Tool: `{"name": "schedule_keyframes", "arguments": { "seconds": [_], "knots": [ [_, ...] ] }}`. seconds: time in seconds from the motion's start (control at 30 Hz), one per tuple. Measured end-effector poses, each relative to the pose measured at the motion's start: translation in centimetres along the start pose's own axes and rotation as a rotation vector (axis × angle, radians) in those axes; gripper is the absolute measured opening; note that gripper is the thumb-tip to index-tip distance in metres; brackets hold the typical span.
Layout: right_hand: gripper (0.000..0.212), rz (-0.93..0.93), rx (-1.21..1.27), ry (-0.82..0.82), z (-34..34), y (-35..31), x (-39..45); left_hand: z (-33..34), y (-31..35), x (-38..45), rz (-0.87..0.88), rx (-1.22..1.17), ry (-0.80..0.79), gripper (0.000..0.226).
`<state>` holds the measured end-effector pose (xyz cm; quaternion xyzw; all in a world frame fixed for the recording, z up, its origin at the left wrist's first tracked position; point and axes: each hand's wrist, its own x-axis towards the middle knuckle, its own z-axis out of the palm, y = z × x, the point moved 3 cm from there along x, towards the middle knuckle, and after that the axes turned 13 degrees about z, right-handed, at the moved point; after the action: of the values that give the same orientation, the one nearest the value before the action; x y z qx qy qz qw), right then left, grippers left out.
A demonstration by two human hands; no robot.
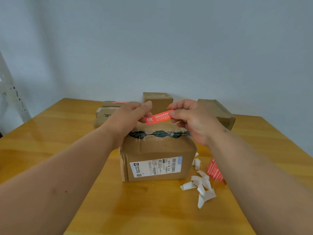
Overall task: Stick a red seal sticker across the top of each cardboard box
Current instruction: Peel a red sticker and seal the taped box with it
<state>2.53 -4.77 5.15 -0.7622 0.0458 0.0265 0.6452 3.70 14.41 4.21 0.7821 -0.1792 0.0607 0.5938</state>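
Both hands are pinching one red seal sticker (158,117), left hand (130,116) and right hand (191,119) each gripping an end just above the labelled cardboard box (155,160), so that one's not sealed yet. A flat box (116,103) behind it is already wearing red. Peeled backing scraps (201,187) and the sticker roll (214,170) are lying right of it on the yellow wooden table (50,133), with a pale blue wall behind.
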Motion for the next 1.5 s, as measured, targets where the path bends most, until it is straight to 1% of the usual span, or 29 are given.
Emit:
{"name": "schedule_keyframes", "arguments": {
  "seconds": [0.1, 0.13, 0.2, 0.33, 0.5, 0.6, 0.73, 0.83, 1.0, 1.13, 1.27, 1.4, 1.5],
  "knots": [
    [0.012, -0.007, -0.018, -0.004, 0.2, -0.3, -0.4, 0.2, 0.6, -0.1, 0.030, 0.062, -0.082, 0.008],
    [0.012, -0.005, -0.035, 0.003, 0.2, -0.3, -0.5, 0.2, 0.7, -0.1, 0.037, 0.064, -0.088, 0.005],
    [0.010, 0.004, -0.101, 0.036, 0.3, -0.4, -0.8, 0.1, 0.9, -0.2, 0.030, 0.078, -0.079, 0.006],
    [0.006, 0.037, -0.293, 0.103, 1.0, -0.5, -1.2, 0.2, 1.6, 0.0, 0.021, 0.248, -0.111, 0.006],
    [0.010, 0.000, -0.433, 0.210, 1.6, -0.8, -1.1, 0.2, 2.0, 0.6, -0.125, 0.111, -0.140, 0.005],
    [0.013, -0.001, -0.442, 0.168, 1.5, -0.9, -1.2, 0.0, 1.7, 0.9, -0.168, 0.096, -0.146, 0.008],
    [0.010, 0.030, -0.544, 0.148, 1.6, -0.4, -1.1, 0.6, 1.2, 0.9, -0.224, 0.251, -0.209, 0.014],
    [0.007, 0.035, -0.661, 0.146, 1.9, -0.4, -0.8, 1.0, 1.1, 1.2, -0.197, 0.387, -0.223, 0.007],
    [0.008, 0.049, -0.758, 0.134, 1.9, -0.4, -0.6, 1.8, 1.2, 1.4, -0.139, 0.569, -0.313, 0.014],
    [0.007, 0.015, -0.808, 0.138, 1.9, -0.1, -0.5, 2.3, 1.3, 1.2, -0.107, 0.608, -0.324, 0.007],
    [0.006, -0.019, -0.881, 0.126, 2.1, 0.2, -0.3, 2.4, 1.3, 1.2, -0.105, 0.625, -0.328, 0.012],
    [0.013, -0.061, -0.933, 0.137, 2.3, 0.4, -0.3, 2.7, 1.4, 1.3, -0.101, 0.654, -0.343, 0.011],
    [0.011, -0.082, -0.957, 0.134, 2.4, 0.5, -0.2, 2.8, 1.2, 1.3, -0.126, 0.710, -0.367, 0.020]
  ]
}}
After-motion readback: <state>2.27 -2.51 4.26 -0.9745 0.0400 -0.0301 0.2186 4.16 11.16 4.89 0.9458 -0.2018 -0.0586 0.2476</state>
